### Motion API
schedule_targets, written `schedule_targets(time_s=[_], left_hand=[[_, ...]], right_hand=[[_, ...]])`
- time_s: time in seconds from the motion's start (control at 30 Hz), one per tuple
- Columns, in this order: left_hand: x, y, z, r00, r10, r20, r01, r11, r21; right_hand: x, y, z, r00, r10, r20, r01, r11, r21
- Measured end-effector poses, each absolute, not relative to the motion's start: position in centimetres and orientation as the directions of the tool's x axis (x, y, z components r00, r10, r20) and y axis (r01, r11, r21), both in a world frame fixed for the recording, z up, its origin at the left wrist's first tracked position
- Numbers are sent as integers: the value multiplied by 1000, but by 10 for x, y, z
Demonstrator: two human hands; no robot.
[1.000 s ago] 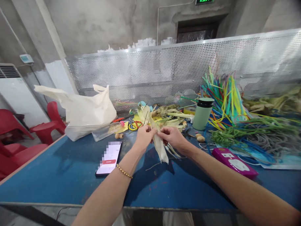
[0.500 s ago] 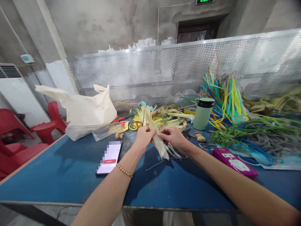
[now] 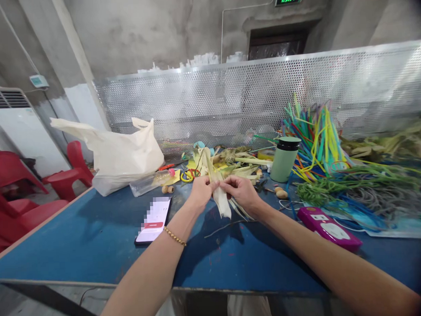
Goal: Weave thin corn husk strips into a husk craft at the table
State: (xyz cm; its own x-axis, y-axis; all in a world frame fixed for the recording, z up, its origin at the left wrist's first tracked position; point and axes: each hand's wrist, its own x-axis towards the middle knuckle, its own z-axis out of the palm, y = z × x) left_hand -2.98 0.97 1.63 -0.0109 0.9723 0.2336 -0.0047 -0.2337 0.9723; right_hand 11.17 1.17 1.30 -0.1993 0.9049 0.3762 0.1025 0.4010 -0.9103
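Over the middle of the blue table (image 3: pixel 78 245), my left hand (image 3: pixel 200 191) and my right hand (image 3: pixel 242 192) are both closed in a pinch on a pale dried corn husk (image 3: pixel 221 201). The husk hangs down between them, its tip just above the tabletop, and its upper end reaches back into a heap of husks (image 3: pixel 227 162). Thin husk strips (image 3: pixel 242 212) trail below my right hand. A bead bracelet sits on my left wrist.
A phone (image 3: pixel 153 221) lies left of my hands. Behind it stand a white plastic bag (image 3: pixel 122 154), scissors (image 3: pixel 188 175) and two wooden beads (image 3: pixel 166 189). To the right are a green flask (image 3: pixel 283 159), coloured plastic strips (image 3: pixel 316 136), a purple box (image 3: pixel 328 227) and more husks. Red chairs stand at far left.
The husk has been drawn up slightly, so its lower tip hangs higher than before. Both hands stay pinched on it in nearly the same place.
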Motion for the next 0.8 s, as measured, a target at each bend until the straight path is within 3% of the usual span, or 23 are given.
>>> schedule_targets(time_s=[0.27, 0.43, 0.57, 0.63, 0.8], left_hand=[[-32, 14, 11, -69, 975, 210, 47, -207, 977], [-33, 14, 13, -163, 912, 377, 317, -313, 895], [-35, 13, 17, -221, 855, 469, 450, -337, 827], [-35, 12, 17, -222, 862, 456, 419, -338, 843], [-27, 10, 14, -46, 969, 242, 91, -237, 967]], right_hand=[[110, 9, 18, -201, 890, 410, 92, 434, -896], [114, 11, 17, -193, 922, 337, 76, 356, -931], [115, 12, 11, -262, 933, 246, 199, 302, -932], [115, 13, 9, -286, 919, 273, 239, 344, -908], [116, 15, 8, -224, 900, 374, 237, 422, -875]])
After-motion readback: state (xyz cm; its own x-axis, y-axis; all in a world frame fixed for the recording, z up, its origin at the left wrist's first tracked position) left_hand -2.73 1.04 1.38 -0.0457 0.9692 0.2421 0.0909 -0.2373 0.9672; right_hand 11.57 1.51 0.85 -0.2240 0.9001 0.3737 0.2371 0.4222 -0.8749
